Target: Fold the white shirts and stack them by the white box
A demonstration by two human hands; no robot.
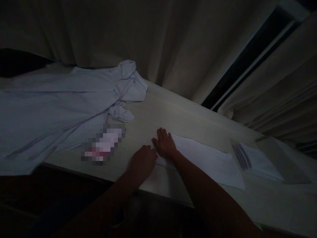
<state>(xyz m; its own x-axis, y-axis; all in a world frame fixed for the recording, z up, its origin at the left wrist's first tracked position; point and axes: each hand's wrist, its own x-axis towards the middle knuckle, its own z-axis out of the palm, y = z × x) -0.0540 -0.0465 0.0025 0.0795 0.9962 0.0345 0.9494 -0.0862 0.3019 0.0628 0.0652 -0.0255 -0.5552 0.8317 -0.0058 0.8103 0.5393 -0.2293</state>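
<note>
At lower centre of the frame our right hand (165, 144) lies flat, fingers spread, on the near end of a white sheet (208, 158), seemingly pinning it to the table (178, 112). Our left hand (143, 161) rests loosely curled at the sheet's edge, gripping nothing we can see. The sheet looks thin, smooth and pale. A shirt (61, 102) sprawls at upper left, and a stack of papers (257, 160) sits at right.

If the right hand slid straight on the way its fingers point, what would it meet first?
Bare table first, it seems. The right hand lies flat on the white sheet, fingers aimed at the curtain; the shirt lies leftward.
</note>
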